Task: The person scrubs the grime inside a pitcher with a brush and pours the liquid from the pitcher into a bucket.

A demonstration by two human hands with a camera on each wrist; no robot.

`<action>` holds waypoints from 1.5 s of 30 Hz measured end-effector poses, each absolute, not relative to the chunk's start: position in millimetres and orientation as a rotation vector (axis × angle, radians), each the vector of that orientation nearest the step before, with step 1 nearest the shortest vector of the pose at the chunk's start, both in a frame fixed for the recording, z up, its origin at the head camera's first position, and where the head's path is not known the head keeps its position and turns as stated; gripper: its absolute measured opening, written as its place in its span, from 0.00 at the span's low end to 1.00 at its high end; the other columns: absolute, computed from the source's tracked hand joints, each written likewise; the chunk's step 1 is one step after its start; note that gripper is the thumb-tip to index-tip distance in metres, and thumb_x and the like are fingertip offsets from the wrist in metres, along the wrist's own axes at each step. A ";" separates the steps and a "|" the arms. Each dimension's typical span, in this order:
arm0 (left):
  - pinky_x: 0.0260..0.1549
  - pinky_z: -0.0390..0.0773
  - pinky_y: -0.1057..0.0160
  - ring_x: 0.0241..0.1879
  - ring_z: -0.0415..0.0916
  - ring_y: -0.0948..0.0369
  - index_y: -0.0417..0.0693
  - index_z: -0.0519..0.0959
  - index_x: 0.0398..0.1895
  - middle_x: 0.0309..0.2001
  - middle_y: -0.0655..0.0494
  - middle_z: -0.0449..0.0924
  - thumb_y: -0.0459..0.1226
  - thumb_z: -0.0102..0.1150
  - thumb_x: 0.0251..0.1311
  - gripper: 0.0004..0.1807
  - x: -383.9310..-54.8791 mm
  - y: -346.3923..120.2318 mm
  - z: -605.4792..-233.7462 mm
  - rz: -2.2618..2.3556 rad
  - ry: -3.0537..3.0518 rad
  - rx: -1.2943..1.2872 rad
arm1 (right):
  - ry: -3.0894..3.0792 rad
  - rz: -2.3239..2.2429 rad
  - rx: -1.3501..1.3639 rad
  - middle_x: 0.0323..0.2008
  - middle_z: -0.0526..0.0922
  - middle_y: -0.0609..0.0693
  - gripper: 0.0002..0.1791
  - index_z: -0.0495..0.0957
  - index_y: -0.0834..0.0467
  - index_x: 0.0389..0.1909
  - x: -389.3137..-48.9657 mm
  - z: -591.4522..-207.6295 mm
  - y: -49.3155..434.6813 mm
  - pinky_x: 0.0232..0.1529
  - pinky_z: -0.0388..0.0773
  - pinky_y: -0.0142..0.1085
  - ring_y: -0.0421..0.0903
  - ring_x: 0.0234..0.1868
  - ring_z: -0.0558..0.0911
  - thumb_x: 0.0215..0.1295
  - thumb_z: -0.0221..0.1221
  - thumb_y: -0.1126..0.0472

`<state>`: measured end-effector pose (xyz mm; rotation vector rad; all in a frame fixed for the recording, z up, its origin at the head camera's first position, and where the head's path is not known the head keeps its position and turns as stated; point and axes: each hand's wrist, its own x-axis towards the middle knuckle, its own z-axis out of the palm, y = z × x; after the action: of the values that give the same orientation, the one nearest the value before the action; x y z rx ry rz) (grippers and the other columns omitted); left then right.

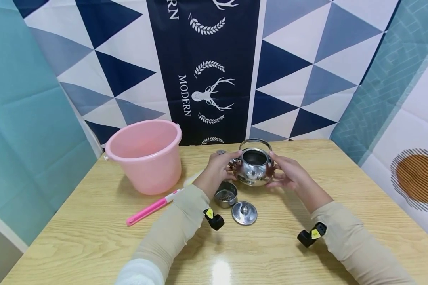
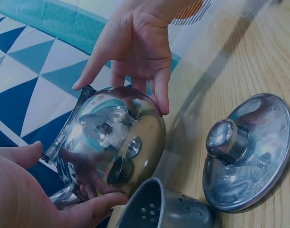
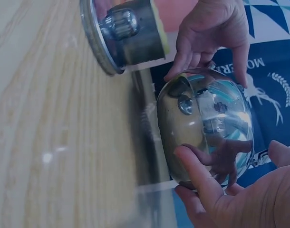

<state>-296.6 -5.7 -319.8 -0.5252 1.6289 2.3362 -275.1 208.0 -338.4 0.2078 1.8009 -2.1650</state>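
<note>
A shiny steel teapot [image 1: 254, 175], without its lid and with its hoop handle [image 1: 255, 141] standing up, is between both hands near the back of the table. My left hand [image 1: 218, 169] grips its spout side, with the thumb near the rim. On the opposite side my right hand [image 1: 287, 173] holds it, thumb up by the handle's base and fingers low on the belly. Whether the teapot's base touches the table is unclear. A perforated steel strainer [image 1: 226, 194] stands by my left wrist. Beside it lies the round knobbed lid [image 1: 244, 213], knob up.
A pink bucket [image 1: 146, 170] stands at the back left. In front of it a pink-handled brush [image 1: 151, 210] lies on the table, its pale head partly behind my left arm. A patterned cloth wall [image 1: 207, 59] rises behind the table [image 1: 271, 253].
</note>
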 end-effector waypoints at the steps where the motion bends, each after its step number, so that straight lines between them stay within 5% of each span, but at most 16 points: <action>1: 0.53 0.63 0.29 0.63 0.63 0.35 0.46 0.53 0.74 0.65 0.34 0.63 0.35 0.76 0.48 0.53 -295.6 -6.0 -318.8 2.340 1.635 -0.519 | 1.807 -2.162 0.197 0.75 0.40 0.65 0.47 0.40 0.58 0.77 -274.4 -336.5 207.8 0.45 0.78 0.54 0.69 0.71 0.52 0.69 0.54 0.41; 7: 0.52 0.68 0.31 0.61 0.66 0.39 0.43 0.63 0.67 0.61 0.39 0.68 0.38 0.75 0.49 0.42 -287.2 -12.4 -312.8 2.340 1.665 -0.475 | 1.849 -2.140 0.169 0.71 0.48 0.65 0.44 0.46 0.59 0.75 -271.2 -325.8 204.3 0.46 0.78 0.55 0.68 0.69 0.55 0.69 0.54 0.41; 16: 0.49 0.72 0.33 0.61 0.68 0.41 0.44 0.65 0.66 0.60 0.38 0.69 0.40 0.75 0.50 0.41 -275.9 -31.8 -302.0 2.353 1.689 -0.449 | 1.928 -2.094 0.085 0.59 0.60 0.62 0.37 0.58 0.61 0.67 -267.7 -309.9 190.2 0.45 0.79 0.55 0.68 0.66 0.61 0.68 0.55 0.40; 22: 0.45 0.75 0.35 0.49 0.74 0.47 0.42 0.70 0.53 0.45 0.43 0.76 0.42 0.74 0.52 0.29 -267.4 -43.8 -292.3 2.346 1.784 -0.390 | 1.960 -2.055 0.002 0.59 0.60 0.62 0.40 0.57 0.63 0.69 -266.2 -299.2 179.9 0.45 0.79 0.55 0.67 0.65 0.61 0.69 0.53 0.39; 28: 0.43 0.76 0.35 0.43 0.74 0.48 0.43 0.68 0.55 0.38 0.46 0.74 0.43 0.72 0.55 0.30 -258.1 -55.5 -275.9 2.355 1.847 -0.335 | 2.064 -1.985 -0.097 0.50 0.65 0.61 0.41 0.58 0.66 0.69 -263.1 -282.2 168.4 0.44 0.80 0.54 0.63 0.57 0.69 0.70 0.51 0.38; 41: 0.34 0.81 0.45 0.31 0.72 0.54 0.47 0.61 0.59 0.39 0.49 0.71 0.45 0.69 0.57 0.33 -245.8 -82.7 -240.5 2.396 1.884 -0.328 | 2.198 -1.916 -0.190 0.50 0.68 0.60 0.37 0.66 0.64 0.63 -263.4 -243.8 140.2 0.41 0.82 0.52 0.61 0.53 0.75 0.68 0.52 0.37; 45: 0.37 0.83 0.49 0.39 0.75 0.53 0.48 0.65 0.56 0.45 0.50 0.74 0.48 0.69 0.57 0.30 -241.4 -94.0 -229.5 2.345 1.932 -0.316 | 2.245 -1.884 -0.225 0.49 0.69 0.60 0.36 0.67 0.63 0.62 -263.6 -233.0 130.8 0.40 0.82 0.52 0.59 0.51 0.77 0.68 0.52 0.37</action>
<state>-241.4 -94.0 -229.5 -0.3163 1.9315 2.3450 -263.6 130.8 -233.0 -0.2251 2.2447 -1.8843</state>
